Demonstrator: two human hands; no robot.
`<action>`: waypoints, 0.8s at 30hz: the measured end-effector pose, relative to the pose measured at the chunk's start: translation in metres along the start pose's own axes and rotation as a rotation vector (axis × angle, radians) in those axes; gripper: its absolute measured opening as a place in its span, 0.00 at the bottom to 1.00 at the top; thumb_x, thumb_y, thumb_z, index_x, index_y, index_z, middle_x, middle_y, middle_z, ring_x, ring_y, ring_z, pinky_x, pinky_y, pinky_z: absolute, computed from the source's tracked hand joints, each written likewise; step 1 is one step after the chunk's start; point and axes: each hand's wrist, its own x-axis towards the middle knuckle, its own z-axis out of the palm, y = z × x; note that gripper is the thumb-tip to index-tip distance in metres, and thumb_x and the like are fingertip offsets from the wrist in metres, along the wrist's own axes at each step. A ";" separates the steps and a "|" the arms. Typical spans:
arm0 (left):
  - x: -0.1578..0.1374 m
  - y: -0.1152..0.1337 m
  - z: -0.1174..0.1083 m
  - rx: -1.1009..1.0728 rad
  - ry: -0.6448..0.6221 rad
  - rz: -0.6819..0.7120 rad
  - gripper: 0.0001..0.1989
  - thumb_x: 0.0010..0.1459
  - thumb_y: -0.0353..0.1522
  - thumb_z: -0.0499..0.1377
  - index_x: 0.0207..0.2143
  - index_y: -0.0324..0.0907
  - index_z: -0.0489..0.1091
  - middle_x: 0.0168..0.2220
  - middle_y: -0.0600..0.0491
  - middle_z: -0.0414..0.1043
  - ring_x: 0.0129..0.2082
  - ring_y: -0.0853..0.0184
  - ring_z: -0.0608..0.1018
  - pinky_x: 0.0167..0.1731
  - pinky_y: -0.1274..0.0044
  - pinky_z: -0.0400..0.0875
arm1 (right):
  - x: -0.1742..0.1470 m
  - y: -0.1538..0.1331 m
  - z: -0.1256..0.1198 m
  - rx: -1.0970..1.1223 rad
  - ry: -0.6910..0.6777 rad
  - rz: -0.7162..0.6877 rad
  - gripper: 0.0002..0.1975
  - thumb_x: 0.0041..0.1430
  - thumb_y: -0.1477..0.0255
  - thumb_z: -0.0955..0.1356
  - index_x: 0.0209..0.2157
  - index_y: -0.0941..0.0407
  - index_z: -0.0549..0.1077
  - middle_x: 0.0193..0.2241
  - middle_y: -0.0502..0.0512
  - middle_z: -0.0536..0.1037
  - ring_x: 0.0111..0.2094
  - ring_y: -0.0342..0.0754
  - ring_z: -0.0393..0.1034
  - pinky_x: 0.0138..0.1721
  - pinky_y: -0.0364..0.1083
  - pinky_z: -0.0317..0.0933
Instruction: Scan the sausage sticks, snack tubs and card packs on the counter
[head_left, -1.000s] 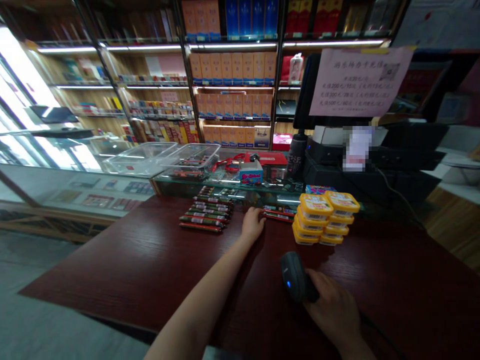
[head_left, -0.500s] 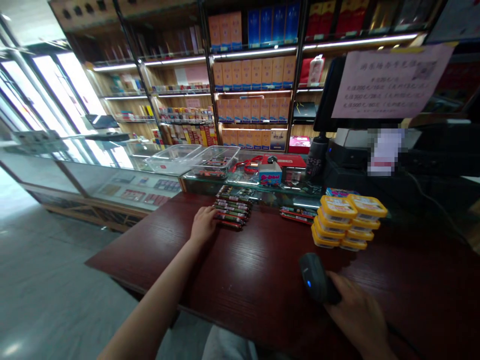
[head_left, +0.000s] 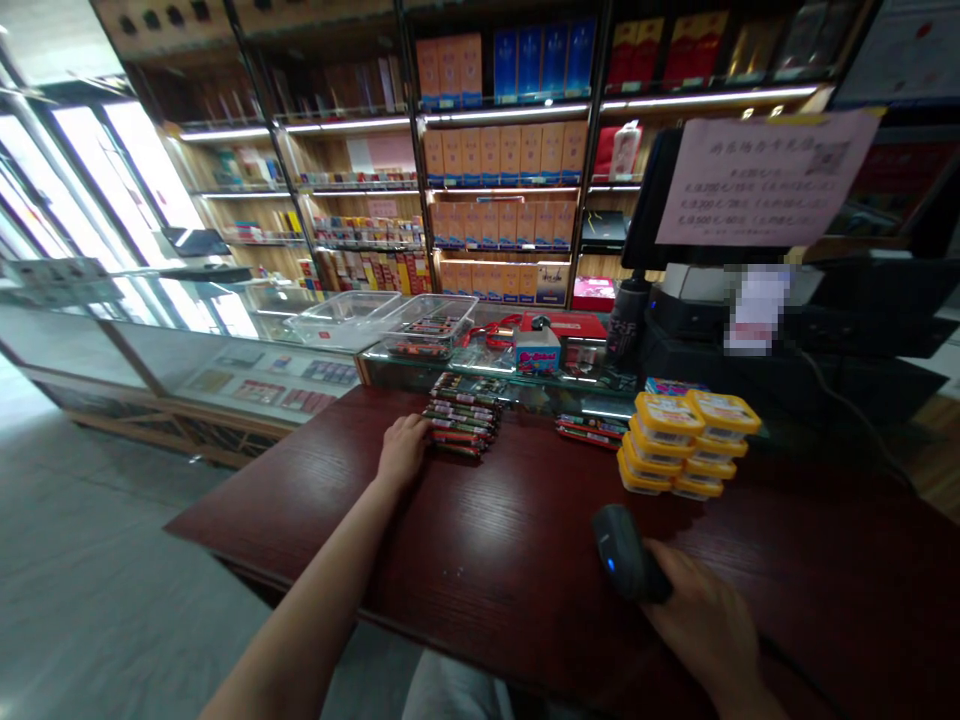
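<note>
My left hand (head_left: 403, 448) rests on the tabletop, its fingers curled against the left ends of a pile of slim wrapped snack sticks (head_left: 463, 420); its fingertips are partly hidden. A black barcode scanner (head_left: 622, 552) with a lit blue light is in the grip of my right hand (head_left: 701, 615), held above the table and tilted toward the upper left. Behind the scanner stand stacked yellow-lidded plastic tubs (head_left: 682, 448). Between these tubs and the pile lies a smaller group of similar slim packets (head_left: 592, 430).
A glass counter (head_left: 517, 378) borders the dark wooden table (head_left: 480, 560) at the back. On it are clear plastic trays (head_left: 427, 318), a small blue-and-pink box (head_left: 538, 355) and a red box (head_left: 574, 325). A monitor with a pink notice (head_left: 765, 180) stands at the right.
The view has shifted slightly, so most things sit a little further left. Both hands stay in nearly the same places, and my right hand keeps the scanner.
</note>
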 end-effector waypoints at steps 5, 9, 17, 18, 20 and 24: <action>-0.005 0.037 -0.005 -0.091 0.116 -0.047 0.12 0.57 0.28 0.51 0.43 0.43 0.67 0.43 0.47 0.70 0.47 0.58 0.69 0.50 0.66 0.61 | 0.000 0.005 0.005 0.043 -0.011 -0.026 0.14 0.52 0.73 0.64 0.43 0.53 0.71 0.37 0.54 0.79 0.36 0.50 0.74 0.37 0.46 0.62; -0.005 0.093 0.002 -0.327 0.072 0.028 0.11 0.60 0.30 0.49 0.44 0.42 0.65 0.42 0.47 0.69 0.43 0.61 0.71 0.45 0.69 0.66 | 0.000 0.001 0.004 0.048 0.031 -0.028 0.13 0.53 0.73 0.64 0.41 0.54 0.71 0.36 0.54 0.79 0.35 0.51 0.74 0.37 0.47 0.62; -0.023 0.159 0.054 -0.678 -0.059 -0.004 0.16 0.53 0.23 0.54 0.45 0.40 0.64 0.44 0.48 0.69 0.47 0.64 0.71 0.50 0.70 0.65 | 0.008 -0.011 -0.021 0.231 -0.114 0.090 0.16 0.51 0.71 0.62 0.43 0.52 0.71 0.38 0.54 0.79 0.38 0.53 0.74 0.37 0.49 0.63; -0.025 0.161 0.059 -0.683 -0.054 -0.017 0.16 0.53 0.23 0.54 0.45 0.40 0.64 0.44 0.48 0.69 0.46 0.64 0.71 0.50 0.70 0.65 | 0.009 -0.013 -0.025 0.289 -0.134 0.121 0.16 0.51 0.70 0.63 0.43 0.52 0.71 0.37 0.54 0.79 0.38 0.54 0.74 0.38 0.49 0.64; -0.028 0.162 0.063 -0.687 -0.043 -0.040 0.15 0.53 0.23 0.54 0.45 0.41 0.64 0.43 0.48 0.69 0.46 0.64 0.71 0.50 0.70 0.65 | 0.012 -0.018 -0.033 0.434 -0.155 0.175 0.16 0.50 0.67 0.65 0.43 0.52 0.71 0.37 0.54 0.80 0.39 0.54 0.74 0.39 0.50 0.65; -0.030 0.164 0.062 -0.680 -0.042 -0.066 0.15 0.53 0.23 0.54 0.44 0.41 0.64 0.44 0.49 0.68 0.47 0.64 0.70 0.50 0.70 0.65 | 0.017 -0.035 -0.046 0.712 -0.159 0.218 0.14 0.49 0.65 0.68 0.38 0.55 0.74 0.36 0.56 0.80 0.38 0.52 0.74 0.41 0.49 0.66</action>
